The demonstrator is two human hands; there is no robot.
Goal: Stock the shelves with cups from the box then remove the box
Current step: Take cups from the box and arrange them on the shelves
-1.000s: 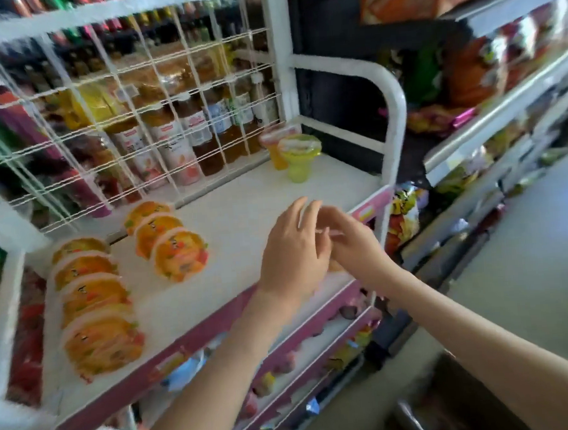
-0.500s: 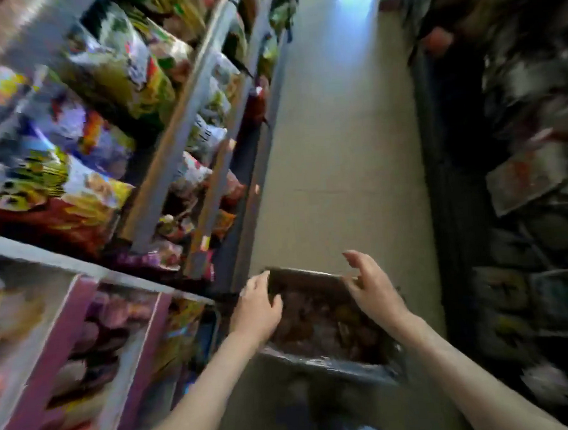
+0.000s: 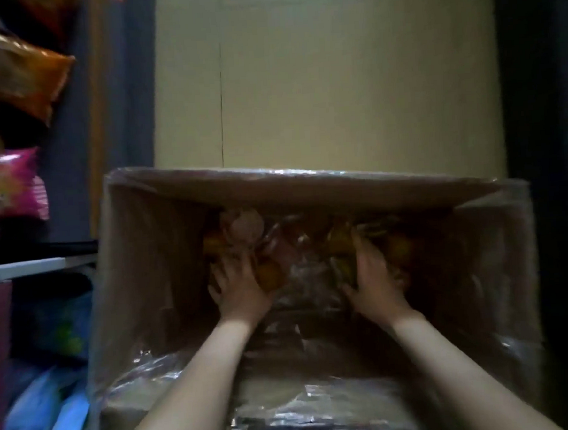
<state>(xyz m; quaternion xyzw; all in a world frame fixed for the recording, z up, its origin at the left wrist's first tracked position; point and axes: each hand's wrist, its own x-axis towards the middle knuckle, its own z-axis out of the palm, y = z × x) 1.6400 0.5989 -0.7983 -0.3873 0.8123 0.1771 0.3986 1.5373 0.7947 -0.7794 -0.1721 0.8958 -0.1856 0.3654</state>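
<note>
Hands (image 3: 308, 284) — spread, deep in box (image 3: 139, 257)

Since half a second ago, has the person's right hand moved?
Yes. The right hand has gone from the box rim down inside it, onto the cups.

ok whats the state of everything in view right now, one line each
box: open at the top, standing on the floor, not yet empty
cups: heaped loose inside the box, blurred, number unclear
left hand: down in the box, fingers spread over the cups, grip unclear
right hand: down in the box, pressed against the cups, grip unclear
snack bags: sealed, lying on the left shelf
</note>
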